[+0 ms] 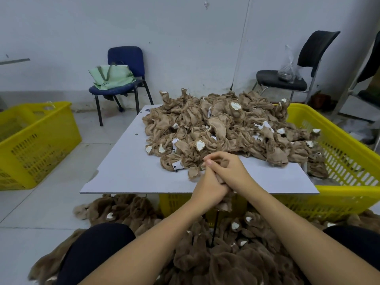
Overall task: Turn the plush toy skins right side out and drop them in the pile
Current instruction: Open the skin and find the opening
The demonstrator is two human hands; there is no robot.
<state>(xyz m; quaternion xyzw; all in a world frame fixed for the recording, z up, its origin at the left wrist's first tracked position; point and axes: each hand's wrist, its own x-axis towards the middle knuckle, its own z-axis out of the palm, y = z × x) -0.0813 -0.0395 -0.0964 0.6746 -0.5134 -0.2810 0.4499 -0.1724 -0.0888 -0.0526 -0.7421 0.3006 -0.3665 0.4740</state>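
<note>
Brown fabric, one inside-out plush toy skin (225,202), sits clenched between both hands at the centre of the frame, over the near edge of the grey board table (127,161). Left hand (209,182) and right hand (230,169) both grip it, pressed together. Furry turned skins (226,262) lie heaped on the floor at the bottom, the unturned heap (222,128) above on the table.

you had one tan inside-out skin (225,202) bunched at the board's near edge, tail hanging below. unturned heap (222,128) covered the board's far right. furry brown turned pile (226,262) lay on the floor underneath.
</note>
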